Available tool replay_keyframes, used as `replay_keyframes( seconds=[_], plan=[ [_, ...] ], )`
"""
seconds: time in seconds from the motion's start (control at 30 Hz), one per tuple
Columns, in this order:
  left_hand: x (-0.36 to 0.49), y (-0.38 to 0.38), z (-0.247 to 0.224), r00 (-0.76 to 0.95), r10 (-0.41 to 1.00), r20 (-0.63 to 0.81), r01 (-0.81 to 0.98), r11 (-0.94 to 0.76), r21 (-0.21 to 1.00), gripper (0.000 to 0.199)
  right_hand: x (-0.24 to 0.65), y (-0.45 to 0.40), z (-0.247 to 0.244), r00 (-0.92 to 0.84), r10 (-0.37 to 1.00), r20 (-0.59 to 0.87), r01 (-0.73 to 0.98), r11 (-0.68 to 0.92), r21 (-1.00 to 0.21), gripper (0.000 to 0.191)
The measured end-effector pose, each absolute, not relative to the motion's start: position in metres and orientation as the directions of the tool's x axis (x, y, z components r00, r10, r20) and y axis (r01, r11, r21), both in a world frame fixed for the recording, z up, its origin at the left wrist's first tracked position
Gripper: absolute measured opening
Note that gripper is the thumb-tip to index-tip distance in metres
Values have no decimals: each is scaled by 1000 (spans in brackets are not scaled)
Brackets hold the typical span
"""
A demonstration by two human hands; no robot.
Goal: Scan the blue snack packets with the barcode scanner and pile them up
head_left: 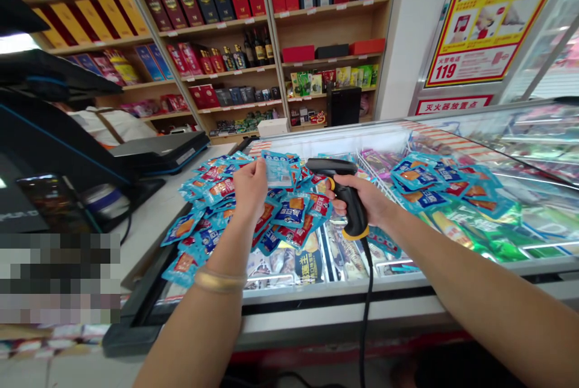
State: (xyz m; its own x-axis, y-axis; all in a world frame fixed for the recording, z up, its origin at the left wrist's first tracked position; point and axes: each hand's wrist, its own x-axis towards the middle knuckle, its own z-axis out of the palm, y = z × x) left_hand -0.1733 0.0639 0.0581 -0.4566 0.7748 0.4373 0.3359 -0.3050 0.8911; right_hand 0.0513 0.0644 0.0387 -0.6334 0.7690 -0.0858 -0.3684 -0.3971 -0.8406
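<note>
My left hand (pixel 251 186) is closed on the edge of a light blue snack packet (pixel 277 169), its printed back with a barcode turned toward me. In my right hand (pixel 362 196) is a black and yellow barcode scanner (pixel 350 201), gripped by its handle, its head pointing left at the packet. The scanner's cable (pixel 368 291) hangs down in front of the freezer. Beneath my left hand spreads a large heap of blue and red snack packets (pixel 292 210) on the freezer's glass top. A smaller pile of similar packets (pixel 423 177) lies on the glass to the right.
Frozen goods show through the glass of the chest freezer (pixel 312 306). To the left stand a checkout machine (pixel 58 152), a flat black scale (pixel 158 151) and a phone (pixel 56 204). Shelves (pixel 217 74) of boxed bottles line the back. A safety poster (pixel 493 20) is at right.
</note>
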Motion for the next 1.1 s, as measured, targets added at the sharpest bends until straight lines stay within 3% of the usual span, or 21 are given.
replay_keyframes(
  seconds=[0.23,0.77,0.87,0.97,1.1],
  plan=[
    [-174,60,57,-444,743,501,417,-323,849,39,51,60,42,-711,701,-60,-309,-387,-869,25],
    [-175,57,58,-443,714,541,524,-283,803,36,50,61,41,-703,707,-74,-311,-399,-862,22],
    [-166,54,65,-382,693,612,666,-253,702,36,59,64,44,-649,759,-54,-383,-386,-839,19],
    [-144,52,76,-225,704,674,825,-230,516,33,84,65,50,-567,823,-43,-450,-353,-820,17],
    [-93,61,86,20,768,640,903,-289,318,32,144,62,55,-388,921,-39,-528,-257,-809,14]
  ],
)
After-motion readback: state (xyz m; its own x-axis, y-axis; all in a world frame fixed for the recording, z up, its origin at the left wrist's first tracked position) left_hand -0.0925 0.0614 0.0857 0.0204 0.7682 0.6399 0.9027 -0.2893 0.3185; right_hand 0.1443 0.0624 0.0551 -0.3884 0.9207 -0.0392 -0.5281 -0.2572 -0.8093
